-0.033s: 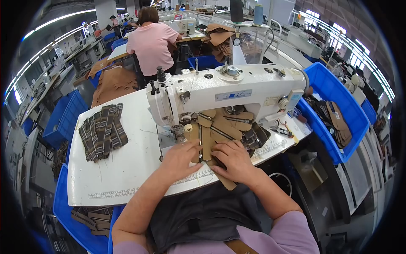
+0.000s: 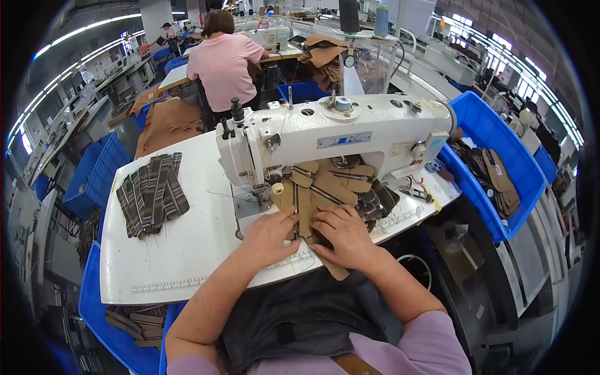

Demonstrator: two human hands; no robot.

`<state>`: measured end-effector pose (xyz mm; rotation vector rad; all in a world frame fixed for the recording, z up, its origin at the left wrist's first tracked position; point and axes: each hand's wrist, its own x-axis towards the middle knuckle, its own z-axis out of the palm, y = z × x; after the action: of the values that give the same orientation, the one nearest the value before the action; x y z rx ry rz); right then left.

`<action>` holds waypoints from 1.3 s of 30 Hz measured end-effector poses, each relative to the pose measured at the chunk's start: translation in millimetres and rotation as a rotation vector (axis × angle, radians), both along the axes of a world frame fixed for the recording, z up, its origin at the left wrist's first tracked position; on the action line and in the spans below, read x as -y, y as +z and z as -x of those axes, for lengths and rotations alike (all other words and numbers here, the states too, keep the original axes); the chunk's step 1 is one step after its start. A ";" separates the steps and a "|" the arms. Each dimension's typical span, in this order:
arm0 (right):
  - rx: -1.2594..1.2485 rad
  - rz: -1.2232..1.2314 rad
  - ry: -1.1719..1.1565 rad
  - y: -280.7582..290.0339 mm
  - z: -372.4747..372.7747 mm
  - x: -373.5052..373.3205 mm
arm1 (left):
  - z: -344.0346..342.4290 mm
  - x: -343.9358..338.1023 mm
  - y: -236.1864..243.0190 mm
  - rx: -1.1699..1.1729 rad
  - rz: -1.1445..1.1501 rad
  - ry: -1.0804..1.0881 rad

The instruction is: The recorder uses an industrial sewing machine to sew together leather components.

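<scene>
My left hand (image 2: 267,237) rests with fingers apart on a tan fabric strip with a zipper (image 2: 295,201), just in front of the needle area of a white sewing machine (image 2: 356,140). Beside it, my right hand (image 2: 344,234) has its fingers curled over a tan piece (image 2: 332,267) whose end sticks out toward me below the hand. More tan zippered pieces (image 2: 334,187) lie heaped under the machine's arm, with dark patterned pieces (image 2: 384,200) to their right. Exactly what my right fingertips grip is partly hidden.
Plaid pieces (image 2: 150,194) lie on the white table (image 2: 156,262) at left. Blue bins stand at right (image 2: 522,222), left (image 2: 94,165) and lower left (image 2: 94,312). A co-worker in pink (image 2: 222,72) sits ahead, near piled brown pieces (image 2: 172,125). A thread stand holds cones (image 2: 381,22).
</scene>
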<state>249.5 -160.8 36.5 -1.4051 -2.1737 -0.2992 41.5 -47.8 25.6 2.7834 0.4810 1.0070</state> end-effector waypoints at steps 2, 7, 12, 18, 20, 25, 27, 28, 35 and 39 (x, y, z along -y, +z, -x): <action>-0.012 0.006 -0.023 -5.5 1.6 -2.8 | -8.2 0.8 -11.5 -0.237 0.065 0.153; -0.089 0.046 -0.069 -19.2 -8.0 -13.2 | 1.5 1.7 6.3 -0.238 -0.050 0.158; -0.093 0.011 -0.088 -21.0 -14.8 -17.5 | 53.9 53.5 80.1 0.295 0.040 0.155; -0.062 0.012 -0.077 -15.7 -21.9 -19.6 | 130.9 54.3 122.6 0.765 0.593 0.090; -0.111 0.002 -0.083 -14.5 -23.9 -21.4 | 122.2 33.0 113.8 0.621 0.683 0.113; -0.118 -0.016 0.018 13.0 17.1 -34.5 | 100.0 -25.0 18.1 0.230 0.786 0.178; -0.021 -0.039 0.197 12.6 31.8 -46.4 | 78.9 -33.2 6.1 0.126 0.745 0.213; 0.053 0.008 0.213 3.0 30.7 -56.0 | 70.1 -37.6 1.7 0.099 0.676 0.218; 0.205 0.075 0.008 -7.8 -6.2 -101.2 | 61.9 -47.8 -23.4 -0.118 -0.065 0.176; 0.144 0.045 0.133 -3.8 10.5 -104.4 | 56.8 -23.4 -9.7 -0.208 0.025 0.212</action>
<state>239.0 -56.5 32.6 -1.2906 -2.3922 -0.3131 -15.2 -24.4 15.8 2.8748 0.8242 0.7431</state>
